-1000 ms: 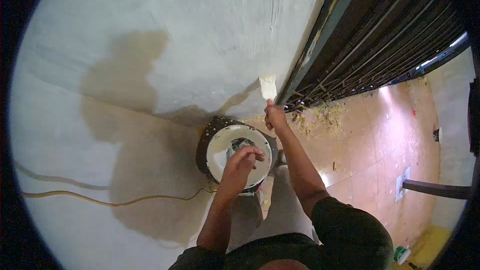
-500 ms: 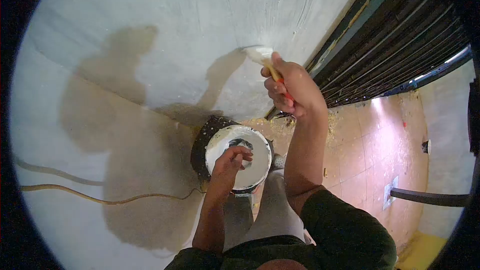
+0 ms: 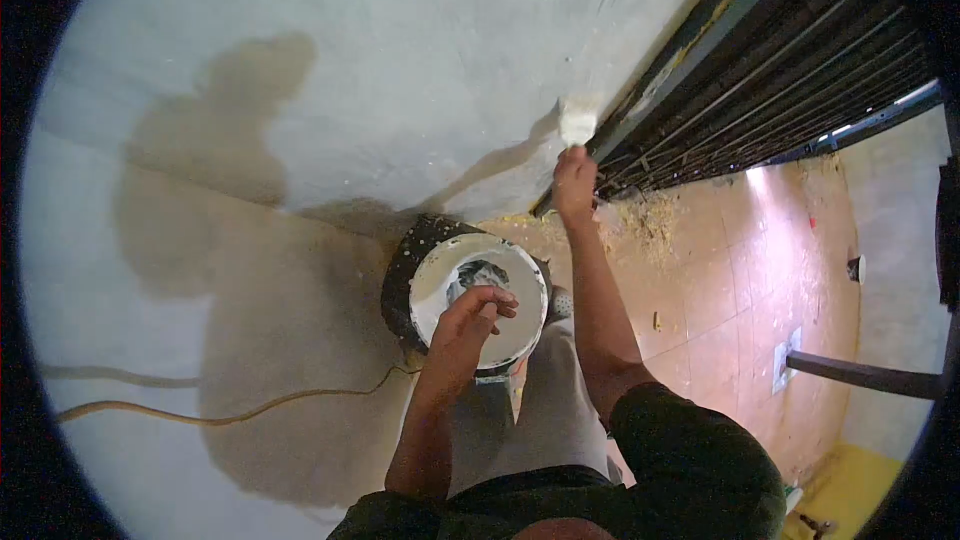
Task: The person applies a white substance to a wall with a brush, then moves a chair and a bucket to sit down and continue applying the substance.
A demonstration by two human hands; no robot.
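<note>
A paintbrush (image 3: pixel 578 123) with white-coated bristles is in my right hand (image 3: pixel 575 185), its fingers closed round the handle. The bristles are against or very near the pale wall (image 3: pixel 420 60), beside its edge with the dark slatted metal shutter. Over the paint bucket (image 3: pixel 425 275) hangs my left hand (image 3: pixel 472 325), fingers loosely bent and apart, with nothing visible in them. White paint (image 3: pixel 512 340) lies inside the bucket, along with a dark, paint-smeared patch (image 3: pixel 482 275) that I cannot identify, partly behind my left hand.
The dark slatted shutter (image 3: pixel 760 70) runs along the right of the wall. Under the bucket is a dark, paint-spotted support (image 3: pixel 400 295). A brown cable (image 3: pixel 270 405) trails at left. Debris (image 3: pixel 650 225) lies on the tiled floor (image 3: pixel 700 280), where a dark post (image 3: pixel 860 372) stands at right.
My right hand has carried the paintbrush rightward and slightly down along the wall to the shutter's edge, and the arm has straightened. My left hand stays over the bucket, nearly unmoved.
</note>
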